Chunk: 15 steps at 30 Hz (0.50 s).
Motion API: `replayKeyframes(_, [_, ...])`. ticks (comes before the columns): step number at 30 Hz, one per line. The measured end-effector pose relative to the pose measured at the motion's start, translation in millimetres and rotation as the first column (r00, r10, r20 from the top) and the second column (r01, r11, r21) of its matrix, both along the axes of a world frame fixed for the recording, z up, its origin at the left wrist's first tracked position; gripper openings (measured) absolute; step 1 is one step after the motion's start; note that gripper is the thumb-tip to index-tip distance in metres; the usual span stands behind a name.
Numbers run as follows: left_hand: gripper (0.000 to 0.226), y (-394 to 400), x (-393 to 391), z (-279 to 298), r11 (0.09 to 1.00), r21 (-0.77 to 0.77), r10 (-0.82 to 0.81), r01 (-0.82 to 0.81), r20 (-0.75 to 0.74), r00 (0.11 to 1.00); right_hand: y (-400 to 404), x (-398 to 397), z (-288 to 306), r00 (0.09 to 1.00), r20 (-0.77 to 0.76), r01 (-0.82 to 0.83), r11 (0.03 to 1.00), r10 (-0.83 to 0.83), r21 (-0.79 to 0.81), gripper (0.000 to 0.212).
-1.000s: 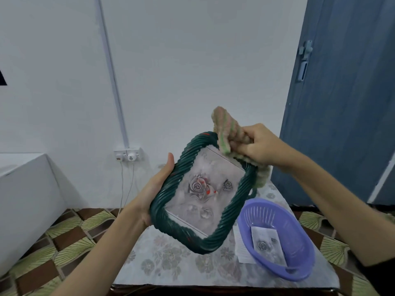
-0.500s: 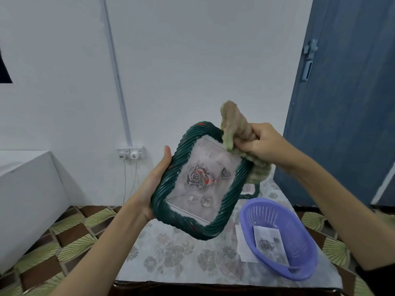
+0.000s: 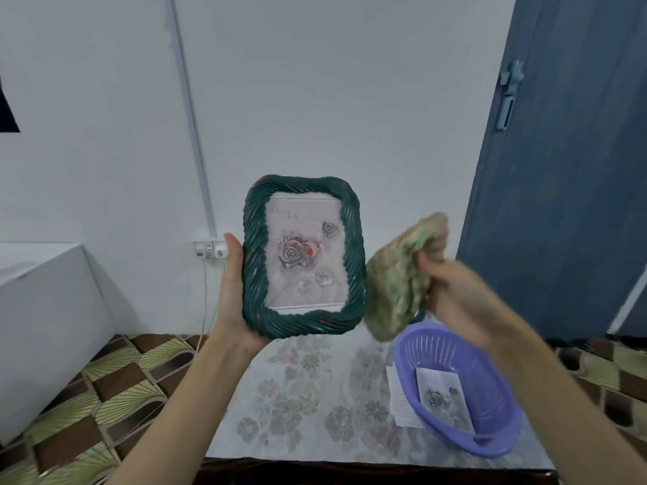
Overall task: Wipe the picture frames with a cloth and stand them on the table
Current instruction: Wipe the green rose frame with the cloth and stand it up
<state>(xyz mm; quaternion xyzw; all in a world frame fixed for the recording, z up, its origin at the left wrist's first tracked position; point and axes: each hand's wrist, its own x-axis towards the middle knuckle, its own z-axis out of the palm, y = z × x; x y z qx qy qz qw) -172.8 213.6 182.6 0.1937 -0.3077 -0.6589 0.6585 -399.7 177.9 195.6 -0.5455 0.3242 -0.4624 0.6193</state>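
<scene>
- Reaching up from the near edge of the surface (image 3: 315, 432), two bare forearms rise into view, one at each side.
- The left hand (image 3: 234, 295) is held palm-in with the thumb pointing up; it grips the left side and lower left corner of one green woven picture frame (image 3: 304, 257), which is upright in the air above the far edge of the surface, its rose print facing the camera.
- The right hand (image 3: 455, 295), blurred, clutches one bunched green-and-pink cloth (image 3: 402, 281) just right of the frame, apart from it.
- One purple basket (image 3: 497, 397) sits at the near right corner of the surface with one rose print (image 3: 442, 397) inside; a white sheet (image 3: 399, 400) lies partly beneath it.
- Faint writing tops the framed print, too blurred to read.
</scene>
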Motion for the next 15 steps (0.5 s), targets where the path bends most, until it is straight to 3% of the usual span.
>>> replayKeyframes(2, [0.074,1,-8,-1,1.0,-0.002,0.02,-0.02,-0.037,0.999,15,21,-21,0.999,-0.002,-0.042,0.998,0.042,0.037,0.018])
replayKeyframes(5, [0.073,4,-19,-4,0.997,0.004,0.074,-0.074,-0.014,0.997,20,47,-37,0.986,0.026,0.164,0.985,-0.166,0.06,0.006])
replayKeyframes(7, [0.072,6,-20,-6,0.995,0.029,0.089,-0.091,0.054,0.995,18,53,-35,0.957,0.061,0.278,0.957,-0.283,0.078,0.009])
replayKeyframes(9, [0.078,7,-13,-7,0.993,0.083,0.081,-0.089,0.101,0.992,14,51,-30,0.95,0.111,0.283,0.955,-0.292,0.092,0.014])
replayKeyframes(12, [0.088,9,13,0,0.989,0.116,0.072,-0.09,0.15,0.986,9,34,-20,0.972,0.038,0.235,0.971,-0.233,-0.051,0.013])
replayKeyframes(15, [0.088,4,50,22,0.994,0.101,-0.006,-0.039,0.408,0.913,6,9,-2,0.976,-0.167,0.093,0.961,-0.139,-0.261,0.011])
